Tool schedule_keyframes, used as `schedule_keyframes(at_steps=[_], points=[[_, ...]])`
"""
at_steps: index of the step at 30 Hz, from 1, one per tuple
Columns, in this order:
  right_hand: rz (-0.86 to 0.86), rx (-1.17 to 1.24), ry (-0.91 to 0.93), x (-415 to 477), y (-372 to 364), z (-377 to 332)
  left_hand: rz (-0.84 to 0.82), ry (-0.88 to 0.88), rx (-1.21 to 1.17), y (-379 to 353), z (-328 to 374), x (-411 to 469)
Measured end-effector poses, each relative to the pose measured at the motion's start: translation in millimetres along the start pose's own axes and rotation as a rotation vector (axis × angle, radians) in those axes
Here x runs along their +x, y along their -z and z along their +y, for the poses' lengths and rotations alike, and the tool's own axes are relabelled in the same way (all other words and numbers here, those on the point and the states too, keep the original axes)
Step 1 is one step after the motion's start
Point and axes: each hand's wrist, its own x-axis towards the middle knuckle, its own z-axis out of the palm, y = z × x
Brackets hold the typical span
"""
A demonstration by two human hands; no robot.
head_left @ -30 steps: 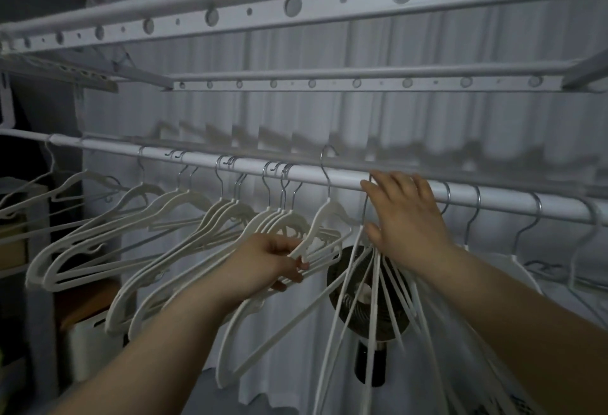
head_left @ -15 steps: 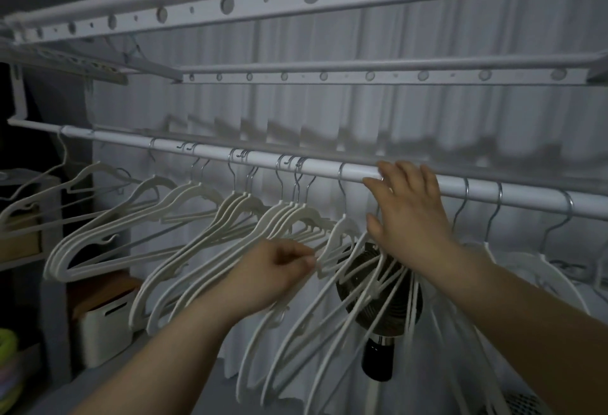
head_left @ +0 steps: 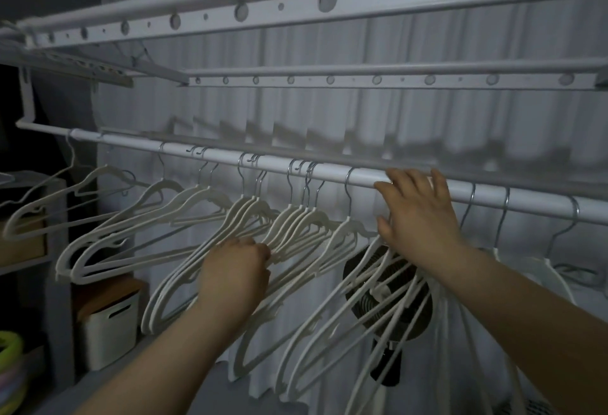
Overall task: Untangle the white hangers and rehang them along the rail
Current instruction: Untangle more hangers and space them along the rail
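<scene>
A white rail (head_left: 329, 171) runs across the view, sloping down to the right. Several white hangers (head_left: 184, 207) hang from it in small groups on the left. My left hand (head_left: 233, 266) grips the arms of one group (head_left: 296, 227) below the rail. My right hand (head_left: 418, 217) lies with straight, spread fingers against the rail, its palm over the hooks of a tangled bundle (head_left: 371, 302) that fans down and to the left. The bundle's hooks are hidden by the hand. Three more hangers (head_left: 501, 214) hang to its right.
A black fan (head_left: 394, 316) stands behind the bundle, in front of a white curtain (head_left: 362, 111). Perforated rack bars (head_left: 283, 6) cross overhead. A white box with a wooden lid (head_left: 108, 325) and a shelf (head_left: 23, 246) sit low on the left.
The bundle under my right hand swung from hanging straight down to fanning left. My left hand shifted left and closed on a group of hanger arms. My right hand stayed at the rail.
</scene>
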Motion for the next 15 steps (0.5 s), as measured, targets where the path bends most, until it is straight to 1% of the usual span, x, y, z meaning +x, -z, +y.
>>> schedule_keyframes(at_steps=[4, 6, 11, 15], points=[[0.006, -0.034, -0.007, -0.2, -0.1, 1.0, -0.007, 0.044, -0.142, 2.7, -3.7, 3.9], [-0.003, -0.038, -0.011, -0.5, 0.1, 1.1, 0.006, 0.035, -0.202, 6.4, -5.1, 6.5], [-0.032, -0.029, -0.011, 0.2, 2.7, 3.4, -0.012, -0.019, -0.234, 13.3, 2.8, 16.7], [-0.053, -0.032, 0.009, -1.1, 6.5, 6.2, -0.043, -0.019, -0.262, 11.5, 14.3, 25.4]])
